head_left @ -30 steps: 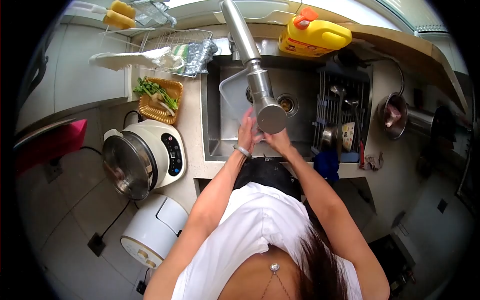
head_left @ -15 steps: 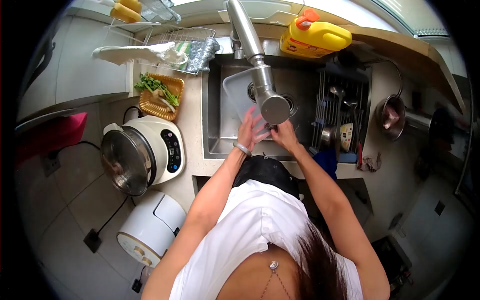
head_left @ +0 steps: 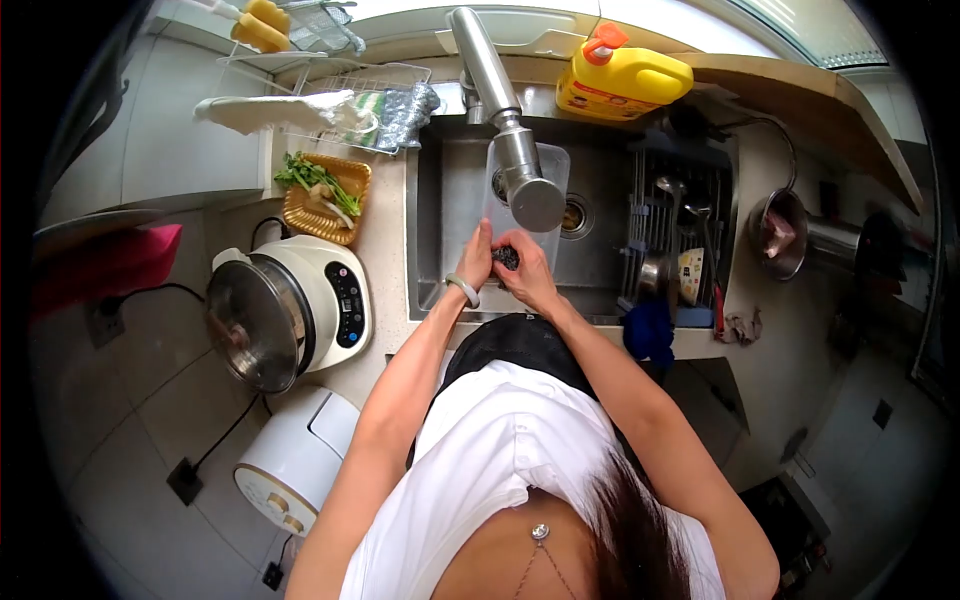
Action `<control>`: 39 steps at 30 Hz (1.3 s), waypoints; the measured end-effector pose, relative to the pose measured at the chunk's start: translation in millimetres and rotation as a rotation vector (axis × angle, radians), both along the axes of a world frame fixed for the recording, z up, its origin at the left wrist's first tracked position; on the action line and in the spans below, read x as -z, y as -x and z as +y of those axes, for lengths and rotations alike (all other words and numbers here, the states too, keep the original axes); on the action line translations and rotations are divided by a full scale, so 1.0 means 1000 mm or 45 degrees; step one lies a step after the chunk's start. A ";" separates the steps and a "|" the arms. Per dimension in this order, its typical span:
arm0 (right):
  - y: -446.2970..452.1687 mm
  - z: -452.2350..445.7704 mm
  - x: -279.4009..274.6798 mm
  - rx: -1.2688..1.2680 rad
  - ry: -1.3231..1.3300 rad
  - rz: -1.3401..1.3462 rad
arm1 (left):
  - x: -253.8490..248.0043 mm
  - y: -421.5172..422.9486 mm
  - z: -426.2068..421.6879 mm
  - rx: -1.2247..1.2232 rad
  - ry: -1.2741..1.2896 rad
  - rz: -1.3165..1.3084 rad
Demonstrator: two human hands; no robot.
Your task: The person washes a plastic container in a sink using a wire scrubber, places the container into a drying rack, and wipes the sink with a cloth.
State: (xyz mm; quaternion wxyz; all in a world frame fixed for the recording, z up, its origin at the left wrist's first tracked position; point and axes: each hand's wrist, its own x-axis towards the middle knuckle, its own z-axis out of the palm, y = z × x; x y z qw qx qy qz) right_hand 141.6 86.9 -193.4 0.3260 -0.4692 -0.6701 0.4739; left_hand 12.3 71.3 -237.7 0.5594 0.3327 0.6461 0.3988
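Over the near part of the metal sink (head_left: 590, 285), my right hand (head_left: 527, 268) is closed around a dark scrubber (head_left: 507, 257). My left hand (head_left: 474, 258) is beside it at the near end of a clear plastic container (head_left: 553, 165), with its fingers pressed together along the container's left side. The container lies lengthwise under the faucet (head_left: 517, 150), whose round head (head_left: 537, 205) hides part of it. Whether the scrubber touches the container cannot be made out.
A yellow jug (head_left: 625, 82) stands behind the sink. The rack (head_left: 640, 215) at the sink's right holds utensils and a bowl. Left are a basket of greens (head_left: 363, 184), a cooker (head_left: 340, 345) and a white appliance (head_left: 305, 440). A pan with meat (head_left: 790, 250) is right.
The clear container has swung from the left of the faucet to upright beneath it. My left hand's spread fingers have closed together, and my right hand with the dark scrubber has moved left, close to it.
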 end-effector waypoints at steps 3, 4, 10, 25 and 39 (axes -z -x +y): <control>0.001 0.016 0.009 0.139 -0.038 -0.087 | 0.017 0.000 -0.010 0.120 0.083 -0.135; -0.001 0.026 0.015 0.216 -0.053 -0.156 | -0.011 -0.006 -0.011 0.143 0.233 -0.312; -0.008 0.070 -0.001 0.416 -0.221 -0.340 | -0.056 -0.025 -0.024 0.188 0.310 -0.696; 0.016 0.036 0.007 0.262 -0.182 -0.036 | -0.051 -0.015 -0.006 0.305 0.079 -0.217; -0.008 0.101 0.029 0.891 -0.247 -0.644 | -0.080 -0.026 -0.017 0.238 0.093 -0.390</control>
